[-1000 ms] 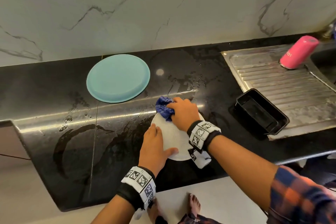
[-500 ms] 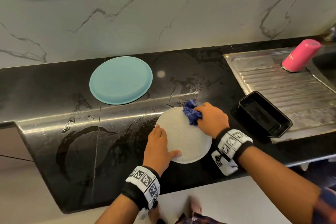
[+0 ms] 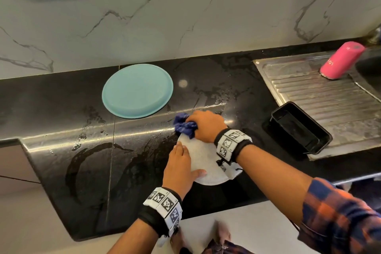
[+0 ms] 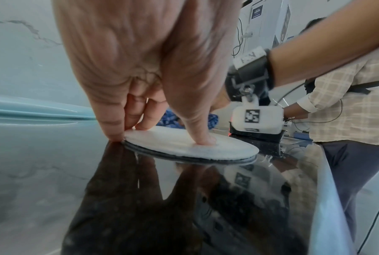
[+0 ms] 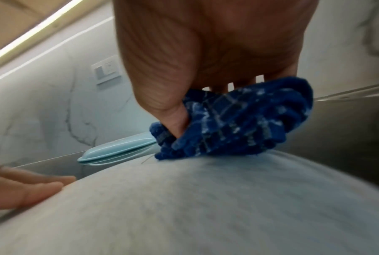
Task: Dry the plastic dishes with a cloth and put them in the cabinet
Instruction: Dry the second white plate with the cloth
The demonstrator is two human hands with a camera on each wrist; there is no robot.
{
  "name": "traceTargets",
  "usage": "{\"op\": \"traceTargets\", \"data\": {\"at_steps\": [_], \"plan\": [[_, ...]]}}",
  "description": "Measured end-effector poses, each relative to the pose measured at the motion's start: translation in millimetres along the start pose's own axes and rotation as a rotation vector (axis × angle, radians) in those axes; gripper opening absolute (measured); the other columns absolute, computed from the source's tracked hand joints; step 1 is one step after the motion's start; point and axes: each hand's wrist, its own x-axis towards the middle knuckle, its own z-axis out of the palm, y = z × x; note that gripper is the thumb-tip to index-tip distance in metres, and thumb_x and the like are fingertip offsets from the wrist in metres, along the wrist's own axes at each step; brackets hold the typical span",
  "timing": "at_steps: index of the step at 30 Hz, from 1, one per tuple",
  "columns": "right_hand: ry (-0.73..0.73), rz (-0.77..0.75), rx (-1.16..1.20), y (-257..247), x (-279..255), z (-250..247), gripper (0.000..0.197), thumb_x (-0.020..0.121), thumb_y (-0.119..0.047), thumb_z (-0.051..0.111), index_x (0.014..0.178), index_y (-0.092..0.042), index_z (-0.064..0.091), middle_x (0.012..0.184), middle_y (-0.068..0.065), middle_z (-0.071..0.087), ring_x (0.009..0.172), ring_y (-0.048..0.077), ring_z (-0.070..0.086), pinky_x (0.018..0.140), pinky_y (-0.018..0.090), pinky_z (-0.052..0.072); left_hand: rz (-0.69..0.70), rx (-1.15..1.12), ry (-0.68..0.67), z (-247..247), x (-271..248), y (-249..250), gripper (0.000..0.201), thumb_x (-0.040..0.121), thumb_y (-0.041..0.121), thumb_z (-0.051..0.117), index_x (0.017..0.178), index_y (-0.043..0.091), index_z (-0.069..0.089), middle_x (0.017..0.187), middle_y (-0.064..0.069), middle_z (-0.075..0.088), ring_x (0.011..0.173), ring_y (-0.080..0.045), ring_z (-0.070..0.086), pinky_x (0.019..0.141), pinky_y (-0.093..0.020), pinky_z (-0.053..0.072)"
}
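Observation:
A white plastic plate (image 3: 203, 163) lies face down near the front of the black counter (image 3: 61, 167). My left hand (image 3: 181, 169) rests flat on its left edge, with the thumb pressing on top of the white plate (image 4: 184, 145). My right hand (image 3: 206, 126) grips a bunched blue cloth (image 3: 184, 126) and presses it on the plate's far left rim. In the right wrist view the thumb and fingers curl round the blue cloth (image 5: 238, 124) on the white plate (image 5: 184, 207). A teal plate (image 3: 137, 90) lies face down further back on the left.
A black rectangular tray (image 3: 299, 128) sits at the edge of the steel drainboard (image 3: 329, 97) on the right. A pink cup (image 3: 341, 63) stands upside down at the drainboard's far end. Water streaks mark the counter. Another person (image 4: 336, 107) stands beyond it.
My right hand swept the cloth from the plate's far left rim to the right, then back to the far left rim. My left hand stayed on the plate.

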Motion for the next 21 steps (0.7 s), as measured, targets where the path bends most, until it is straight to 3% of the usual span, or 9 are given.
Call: {"op": "traceTargets", "data": {"at_steps": [3,7,10,14,17,19,21], "plan": [[0.063,0.191,0.106,41.1,-23.4,-7.5,0.024,0.087,-0.035,0.065,0.111,-0.03,0.064,0.102,-0.002,0.057,0.089,0.021,0.059,0.072,0.029,0.041,-0.008,-0.014,-0.015,0.8,-3.1,0.9,0.107,0.084,0.059,0.064,0.156,0.002,0.009,0.165,-0.013,0.004,0.152,-0.025,0.004,0.121,-0.031,0.009],[0.099,0.393,0.137,65.7,-73.0,7.1,0.035,0.087,-0.041,0.061,0.121,-0.035,0.057,0.113,0.002,0.051,0.101,0.031,0.06,0.083,0.039,0.048,-0.009,-0.046,-0.016,2.3,-3.2,0.5,0.109,0.083,0.058,0.066,0.156,0.003,0.008,0.165,-0.012,0.002,0.152,-0.024,0.003,0.121,-0.031,0.009],[0.099,0.476,0.101,59.2,-107.1,25.3,0.04,0.09,-0.046,0.057,0.126,-0.031,0.051,0.116,0.003,0.048,0.101,0.031,0.06,0.079,0.038,0.047,-0.015,-0.038,-0.022,0.9,-4.0,1.7,0.109,0.083,0.057,0.067,0.156,0.003,0.007,0.165,-0.011,0.001,0.152,-0.025,0.003,0.122,-0.032,0.009],[0.108,0.503,0.071,52.3,-130.2,37.2,0.047,0.093,-0.05,0.054,0.135,-0.032,0.045,0.118,0.001,0.047,0.099,0.026,0.059,0.075,0.036,0.047,-0.005,-0.048,-0.006,1.9,-5.5,2.5,0.107,0.084,0.055,0.068,0.156,0.005,0.008,0.165,-0.01,-0.001,0.152,-0.025,0.003,0.122,-0.032,0.009],[0.111,0.465,0.112,56.4,-116.8,28.8,0.041,0.091,-0.04,0.057,0.132,-0.033,0.05,0.118,0.0,0.051,0.104,0.028,0.06,0.079,0.037,0.047,-0.002,-0.054,0.026,4.5,-15.9,-0.6,0.1,0.086,0.058,0.064,0.156,0.009,0.012,0.165,-0.008,0.002,0.151,-0.024,0.008,0.121,-0.031,0.016],[0.111,0.4,0.139,64.9,-96.3,18.5,0.04,0.088,-0.029,0.059,0.128,-0.034,0.056,0.121,0.0,0.056,0.108,0.03,0.06,0.085,0.038,0.048,0.025,-0.049,0.039,6.3,-28.5,-4.0,0.089,0.088,0.064,0.058,0.154,0.014,0.024,0.162,-0.006,0.016,0.145,-0.022,0.02,0.116,-0.031,0.027],[0.085,0.299,0.164,72.1,-68.1,7.1,0.039,0.084,-0.022,0.064,0.122,-0.034,0.061,0.121,-0.001,0.059,0.109,0.029,0.06,0.091,0.038,0.048,0.064,-0.059,0.064,5.0,-40.0,-7.4,0.075,0.088,0.068,0.052,0.146,0.022,0.041,0.145,0.003,0.039,0.129,-0.015,0.033,0.105,-0.027,0.038]]}}
